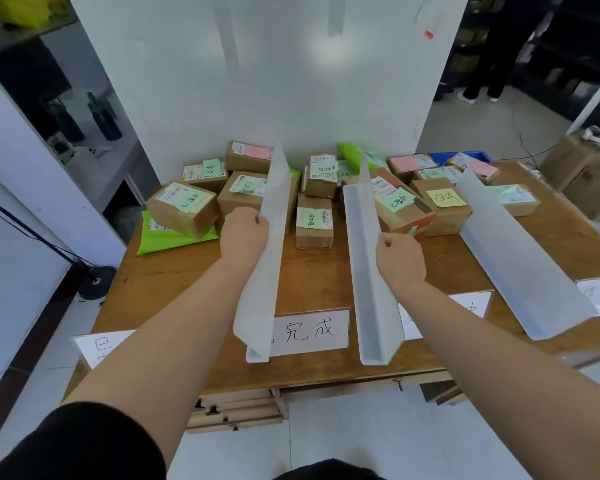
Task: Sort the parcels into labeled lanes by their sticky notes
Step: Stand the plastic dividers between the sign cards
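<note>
Head view: left hand [244, 233] grips the upper edge of the left divider [264, 258], fingers curled round it; right hand [399, 259] likewise grips the middle divider [369, 271]. A third divider [520, 258] lies further right. Parcels [314, 220] with sticky notes crowd the counter's [174, 289] far end; paper lane labels [309, 329] sit along its near edge.
</note>
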A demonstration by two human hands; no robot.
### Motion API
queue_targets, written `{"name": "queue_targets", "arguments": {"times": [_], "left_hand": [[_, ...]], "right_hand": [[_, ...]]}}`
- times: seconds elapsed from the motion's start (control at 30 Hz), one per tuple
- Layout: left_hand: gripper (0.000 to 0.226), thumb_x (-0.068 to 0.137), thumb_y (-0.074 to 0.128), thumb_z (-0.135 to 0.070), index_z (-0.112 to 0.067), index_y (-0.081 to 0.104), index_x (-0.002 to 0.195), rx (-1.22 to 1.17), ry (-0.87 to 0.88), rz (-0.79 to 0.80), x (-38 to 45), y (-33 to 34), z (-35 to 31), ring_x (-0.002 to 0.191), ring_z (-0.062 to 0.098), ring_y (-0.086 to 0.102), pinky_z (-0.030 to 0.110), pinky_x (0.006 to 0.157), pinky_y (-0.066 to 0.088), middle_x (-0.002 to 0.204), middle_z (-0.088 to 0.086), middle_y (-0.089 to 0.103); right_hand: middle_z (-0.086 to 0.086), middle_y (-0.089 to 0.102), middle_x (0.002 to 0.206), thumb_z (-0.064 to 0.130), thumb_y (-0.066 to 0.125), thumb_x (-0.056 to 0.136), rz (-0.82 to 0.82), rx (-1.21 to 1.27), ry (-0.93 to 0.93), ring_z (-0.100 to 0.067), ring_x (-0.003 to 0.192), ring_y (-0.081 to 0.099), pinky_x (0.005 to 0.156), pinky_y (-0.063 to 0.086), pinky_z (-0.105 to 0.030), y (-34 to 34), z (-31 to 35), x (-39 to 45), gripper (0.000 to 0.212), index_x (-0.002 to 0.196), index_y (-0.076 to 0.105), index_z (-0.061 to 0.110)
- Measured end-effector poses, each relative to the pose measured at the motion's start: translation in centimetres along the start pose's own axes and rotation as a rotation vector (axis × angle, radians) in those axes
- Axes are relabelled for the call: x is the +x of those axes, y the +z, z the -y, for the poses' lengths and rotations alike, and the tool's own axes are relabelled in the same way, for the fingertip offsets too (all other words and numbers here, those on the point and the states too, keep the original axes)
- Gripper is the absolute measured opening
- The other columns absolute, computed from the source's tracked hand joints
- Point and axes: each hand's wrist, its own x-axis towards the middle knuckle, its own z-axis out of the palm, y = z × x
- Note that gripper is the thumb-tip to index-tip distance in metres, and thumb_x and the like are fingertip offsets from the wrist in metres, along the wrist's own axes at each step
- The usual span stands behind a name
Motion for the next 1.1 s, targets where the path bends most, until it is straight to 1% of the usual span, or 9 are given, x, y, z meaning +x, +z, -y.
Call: {"name": "queue_targets", "arguments": {"times": [0.17,0.3,0.4,0.5,0.6,0.67,0.93,1.03,1.1], "left_hand": [[0.041,0.092,0.043,-0.01,-0.014,0.036,0.052,0.012,-0.039,0.013,-0.2,1.0,-1.1,0.05,0.011,0.034,0.019,0.049,0.024,0.053,0.001,0.033],[0.028,0.093,0.042,-0.012,0.001,0.059,0.076,0.03,-0.035,0.014,-0.7,1.4,-2.1,0.069,0.024,0.052,0.029,0.064,0.039,0.067,0.013,0.05],[0.028,0.093,0.042,-0.012,0.008,0.06,0.085,0.053,-0.012,0.017,-1.1,1.7,-2.4,0.083,0.034,0.06,0.034,0.064,0.041,0.078,0.023,0.055],[0.026,0.094,0.042,-0.012,0.005,0.059,0.082,0.088,0.008,0.005,-1.4,2.0,-2.4,0.079,0.032,0.06,0.025,0.059,0.032,0.072,0.014,0.05],[0.024,0.094,0.042,-0.012,-0.002,0.056,0.079,0.128,0.023,-0.005,-1.4,2.1,-2.5,0.07,0.022,0.052,0.024,0.06,0.033,0.073,0.011,0.049],[0.023,0.093,0.041,-0.012,-0.007,0.051,0.074,0.145,0.024,-0.006,-1.4,2.1,-2.5,0.066,0.018,0.046,0.022,0.056,0.03,0.072,0.009,0.048],[0.029,0.092,0.041,-0.01,-0.006,0.042,0.064,0.166,0.005,-0.011,-1.3,2.1,-1.8,0.066,0.019,0.042,0.024,0.05,0.024,0.066,0.008,0.043],[0.027,0.092,0.04,-0.01,0.002,0.056,0.074,0.17,0.013,-0.006,-1.2,1.9,-1.7,0.068,0.024,0.046,0.028,0.057,0.032,0.071,0.015,0.047],[0.026,0.092,0.04,-0.01,0.003,0.057,0.076,0.175,0.008,-0.002,-1.0,1.8,-1.5,0.07,0.027,0.049,0.031,0.06,0.036,0.072,0.017,0.049]], "right_hand": [[-0.007,0.063,0.074,0.021,0.047,0.095,0.029,-0.026,-0.03,-0.018,0.066,0.06,0.053,0.039,-0.018,-0.8,-1.1,-0.2,0.027,0.074,0.062,0.012],[-0.007,0.064,0.075,0.019,0.046,0.095,0.047,-0.064,-0.014,-0.021,0.068,0.062,0.059,0.046,-0.023,-0.8,-1.9,-0.6,0.027,0.077,0.064,0.011],[-0.004,0.061,0.076,0.018,0.045,0.095,0.044,-0.1,-0.014,-0.019,0.069,0.06,0.058,0.046,-0.022,-0.2,-2.1,-0.7,0.024,0.078,0.062,0.014],[-0.001,0.055,0.07,0.013,0.046,0.093,0.046,-0.142,-0.017,-0.018,0.067,0.056,0.055,0.045,-0.022,0.6,-2.2,-0.8,0.02,0.077,0.058,0.015],[-0.003,0.057,0.076,0.008,0.047,0.092,0.075,-0.207,-0.007,-0.019,0.071,0.059,0.061,0.051,-0.026,1.4,-2.4,-0.7,0.015,0.083,0.059,0.014],[-0.004,0.055,0.077,0.006,0.048,0.091,0.091,-0.234,-0.001,-0.019,0.071,0.057,0.062,0.048,-0.026,2.0,-2.6,-0.6,0.014,0.086,0.059,0.013],[-0.007,0.064,0.096,0.007,0.05,0.092,0.159,-0.289,-0.02,-0.021,0.084,0.063,0.072,0.053,-0.027,4.2,-3.6,0.4,0.014,0.1,0.06,0.012],[-0.007,0.063,0.098,0.006,0.053,0.09,0.209,-0.31,-0.037,-0.02,0.085,0.062,0.072,0.052,-0.027,5.0,-4.1,0.9,0.015,0.104,0.057,0.011],[-0.008,0.063,0.099,0.004,0.054,0.089,0.255,-0.32,-0.033,-0.021,0.086,0.062,0.072,0.051,-0.027,5.5,-4.3,1.3,0.017,0.105,0.057,0.01]]}}
